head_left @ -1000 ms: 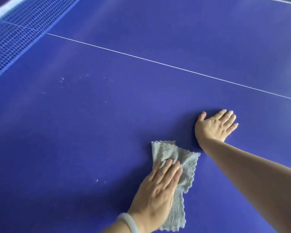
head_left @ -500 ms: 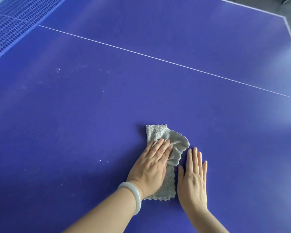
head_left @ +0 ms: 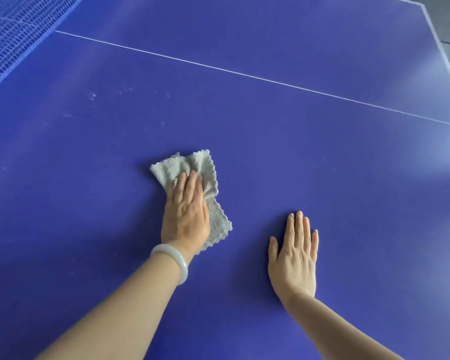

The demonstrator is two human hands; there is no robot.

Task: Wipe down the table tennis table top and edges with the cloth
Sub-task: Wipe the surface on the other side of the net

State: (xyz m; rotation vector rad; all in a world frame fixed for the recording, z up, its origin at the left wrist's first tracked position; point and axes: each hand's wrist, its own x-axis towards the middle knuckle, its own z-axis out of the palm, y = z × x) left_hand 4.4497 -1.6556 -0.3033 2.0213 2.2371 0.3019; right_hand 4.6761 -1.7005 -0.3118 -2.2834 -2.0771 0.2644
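Note:
A blue table tennis table top (head_left: 296,157) fills the view, with a thin white centre line running across it. A crumpled grey cloth (head_left: 192,167) lies on the near half. My left hand (head_left: 186,211), with a pale bangle on the wrist, presses flat on the cloth with straight fingers. My right hand (head_left: 295,253) lies flat on the bare table surface to the right of the cloth, fingers straight and together, apart from the cloth.
The blue net (head_left: 13,32) crosses the top left corner. Small pale specks (head_left: 109,96) dot the surface beyond the cloth, toward the net. The table's white-lined end edge (head_left: 442,48) runs down the top right, with grey floor beyond it.
My left hand has slid the cloth to the left and a little farther away. My right hand, beside the cloth half a second ago, now lies apart from it to the right.

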